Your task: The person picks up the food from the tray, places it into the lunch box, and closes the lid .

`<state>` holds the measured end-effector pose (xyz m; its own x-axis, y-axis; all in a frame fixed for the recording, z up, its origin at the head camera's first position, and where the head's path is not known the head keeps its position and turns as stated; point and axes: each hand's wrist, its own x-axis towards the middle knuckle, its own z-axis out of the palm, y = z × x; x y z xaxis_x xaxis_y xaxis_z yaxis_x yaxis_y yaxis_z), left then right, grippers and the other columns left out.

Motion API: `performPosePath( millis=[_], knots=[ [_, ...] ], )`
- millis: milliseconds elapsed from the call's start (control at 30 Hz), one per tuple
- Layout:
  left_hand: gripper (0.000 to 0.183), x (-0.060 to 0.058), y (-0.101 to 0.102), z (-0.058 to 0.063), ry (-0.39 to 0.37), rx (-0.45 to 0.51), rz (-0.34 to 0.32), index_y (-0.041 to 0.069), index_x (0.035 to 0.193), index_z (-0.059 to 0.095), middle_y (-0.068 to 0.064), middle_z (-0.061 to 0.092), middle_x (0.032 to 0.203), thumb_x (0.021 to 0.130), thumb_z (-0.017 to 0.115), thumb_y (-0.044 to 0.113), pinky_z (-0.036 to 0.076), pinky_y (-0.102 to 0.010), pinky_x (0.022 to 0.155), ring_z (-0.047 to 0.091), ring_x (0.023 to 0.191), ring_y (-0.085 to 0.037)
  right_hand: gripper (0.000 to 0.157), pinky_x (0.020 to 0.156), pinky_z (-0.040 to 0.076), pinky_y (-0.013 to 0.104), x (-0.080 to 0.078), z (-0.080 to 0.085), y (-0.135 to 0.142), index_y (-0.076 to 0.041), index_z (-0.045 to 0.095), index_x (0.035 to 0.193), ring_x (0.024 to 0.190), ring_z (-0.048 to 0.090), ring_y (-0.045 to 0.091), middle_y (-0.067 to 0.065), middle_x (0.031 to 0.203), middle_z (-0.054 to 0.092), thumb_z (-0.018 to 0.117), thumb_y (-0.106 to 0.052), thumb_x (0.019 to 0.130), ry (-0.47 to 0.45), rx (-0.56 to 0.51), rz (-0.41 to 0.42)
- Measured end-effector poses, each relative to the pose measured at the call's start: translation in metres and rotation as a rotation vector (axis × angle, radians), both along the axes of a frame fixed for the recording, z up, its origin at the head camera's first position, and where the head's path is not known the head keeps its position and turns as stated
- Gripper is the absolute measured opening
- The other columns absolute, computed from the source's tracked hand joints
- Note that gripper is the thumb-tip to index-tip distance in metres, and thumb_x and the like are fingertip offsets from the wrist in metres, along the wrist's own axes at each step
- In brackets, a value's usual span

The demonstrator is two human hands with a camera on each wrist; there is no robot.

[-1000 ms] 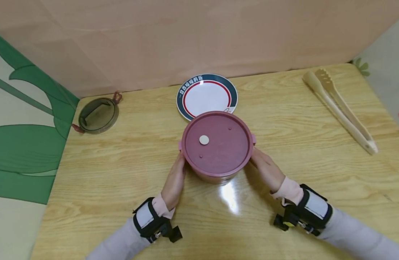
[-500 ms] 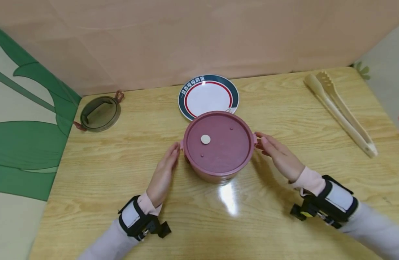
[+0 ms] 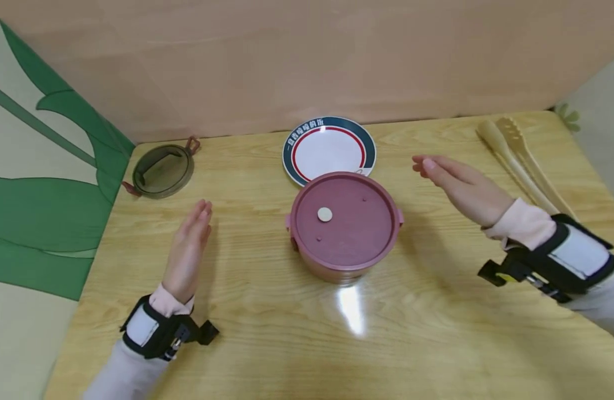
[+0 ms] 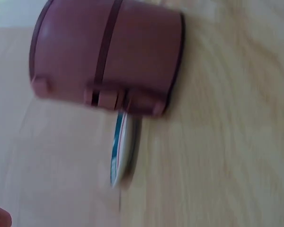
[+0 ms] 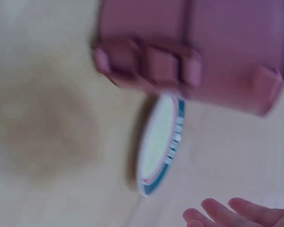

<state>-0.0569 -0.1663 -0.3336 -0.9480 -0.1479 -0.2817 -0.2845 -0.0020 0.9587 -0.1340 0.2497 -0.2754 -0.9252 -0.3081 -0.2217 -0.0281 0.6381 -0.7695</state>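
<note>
A round maroon lidded container (image 3: 344, 222) with a small white disc on its lid stands mid-table in the head view. Its side latches show in both wrist views. To its left, my left hand (image 3: 188, 253) hovers apart from it with straight fingers, holding nothing. My right hand (image 3: 467, 189) is raised to its right, fingers extended and also free of anything. Behind the container lies a white plate (image 3: 329, 147) with a dark blue rim and red ring, its front edge hidden by the container. The wrist views are somewhat blurred.
A small oval glass lid (image 3: 164, 171) with a dark handle and red side loops sits at the back left. Beige tongs (image 3: 519, 161) lie at the back right, partly behind my right forearm. A pink-beige wall (image 3: 307, 61) borders the table's back edge.
Both hands have let go of the container's sides and moved outward, the left hand to the left, the right hand up and to the right. The container has stayed on the table.
</note>
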Motion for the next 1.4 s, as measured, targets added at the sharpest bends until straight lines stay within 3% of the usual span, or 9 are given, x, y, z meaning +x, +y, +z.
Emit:
performPosePath(
  millis=[333, 467, 567, 733, 900, 1067, 1167, 1267, 1400],
  knots=[
    [0.065, -0.012, -0.071, -0.006, 0.050, 0.067, 0.313, 0.008, 0.156, 0.008, -0.004, 0.011, 0.163, 0.104, 0.035, 0.035, 0.011, -0.021, 0.120, 0.012, 0.148, -0.010, 0.062, 0.114, 0.023, 0.059, -0.066, 0.038, -0.035, -0.001, 0.029, 0.151, 0.138, 0.031, 0.043, 0.026, 0.150, 0.034, 0.027, -0.043, 0.105, 0.040, 0.007, 0.072],
    [0.039, -0.020, -0.096, -0.012, 0.046, 0.090, 0.500, 0.014, 0.138, 0.046, 0.000, 0.044, 0.140, 0.101, 0.045, 0.029, 0.032, -0.014, 0.104, 0.038, 0.129, -0.006, 0.064, 0.117, 0.018, 0.056, -0.087, 0.048, -0.048, -0.002, 0.026, 0.152, 0.142, 0.025, 0.042, 0.025, 0.153, 0.030, 0.027, -0.045, 0.104, 0.003, 0.003, 0.076],
    [0.016, -0.025, -0.110, -0.014, 0.049, 0.136, 0.608, 0.016, 0.111, 0.054, 0.000, 0.044, 0.130, 0.100, 0.048, 0.026, 0.034, -0.015, 0.089, 0.039, 0.121, -0.007, 0.066, 0.118, 0.017, 0.054, -0.102, 0.054, -0.056, -0.003, 0.025, 0.153, 0.142, 0.023, 0.041, 0.023, 0.154, 0.029, 0.027, -0.047, 0.103, -0.008, 0.030, 0.078],
    [0.020, -0.031, -0.129, -0.015, 0.035, 0.150, 0.668, 0.016, 0.083, 0.051, 0.004, 0.052, 0.096, 0.100, 0.050, 0.027, 0.034, -0.014, 0.072, 0.046, 0.093, -0.005, 0.068, 0.120, 0.016, 0.050, -0.122, 0.060, -0.073, -0.005, 0.025, 0.153, 0.143, 0.023, 0.037, 0.020, 0.155, 0.029, 0.029, -0.049, 0.102, -0.008, 0.070, 0.102],
    [0.044, -0.038, -0.143, -0.017, 0.011, 0.130, 0.673, 0.014, 0.060, 0.038, 0.007, 0.031, 0.055, 0.098, 0.054, 0.027, 0.025, -0.018, 0.052, 0.028, 0.052, -0.008, 0.070, 0.121, 0.015, 0.047, -0.140, 0.061, -0.094, -0.005, 0.019, 0.154, 0.144, 0.021, 0.035, 0.019, 0.156, 0.027, 0.028, -0.050, 0.101, -0.029, 0.084, 0.142],
    [0.037, -0.048, -0.149, -0.013, -0.050, 0.101, 0.648, 0.013, 0.067, 0.044, 0.007, 0.046, 0.079, 0.098, 0.053, 0.032, 0.032, -0.013, 0.065, 0.041, 0.073, -0.003, 0.070, 0.120, 0.015, 0.048, -0.155, 0.060, -0.123, -0.008, 0.018, 0.154, 0.144, 0.021, 0.034, 0.017, 0.157, 0.026, 0.026, -0.052, 0.101, -0.062, 0.109, 0.146],
    [0.030, -0.056, -0.150, -0.011, -0.098, 0.091, 0.620, 0.013, 0.117, 0.060, 0.004, 0.048, 0.136, 0.098, 0.050, 0.035, 0.032, -0.011, 0.100, 0.040, 0.124, -0.003, 0.072, 0.120, 0.015, 0.050, -0.164, 0.060, -0.140, -0.012, 0.016, 0.156, 0.145, 0.019, 0.032, 0.013, 0.158, 0.024, 0.024, -0.057, 0.100, -0.098, 0.144, 0.152],
    [0.065, -0.063, -0.152, -0.011, -0.142, 0.074, 0.583, 0.017, 0.155, 0.020, 0.011, 0.012, 0.160, 0.099, 0.046, 0.037, 0.011, -0.020, 0.118, 0.011, 0.142, 0.000, 0.072, 0.121, 0.013, 0.048, -0.173, 0.058, -0.157, -0.014, 0.013, 0.156, 0.146, 0.018, 0.030, 0.011, 0.160, 0.022, 0.021, -0.058, 0.100, -0.124, 0.154, 0.165],
    [0.066, -0.071, -0.157, -0.010, -0.177, 0.038, 0.594, 0.016, 0.155, 0.021, 0.011, 0.015, 0.160, 0.098, 0.046, 0.038, 0.012, -0.025, 0.119, 0.014, 0.141, -0.001, 0.073, 0.122, 0.013, 0.043, -0.187, 0.052, -0.180, -0.016, 0.012, 0.157, 0.147, 0.018, 0.026, 0.007, 0.160, 0.022, 0.019, -0.060, 0.099, -0.156, 0.175, 0.176]
  ],
)
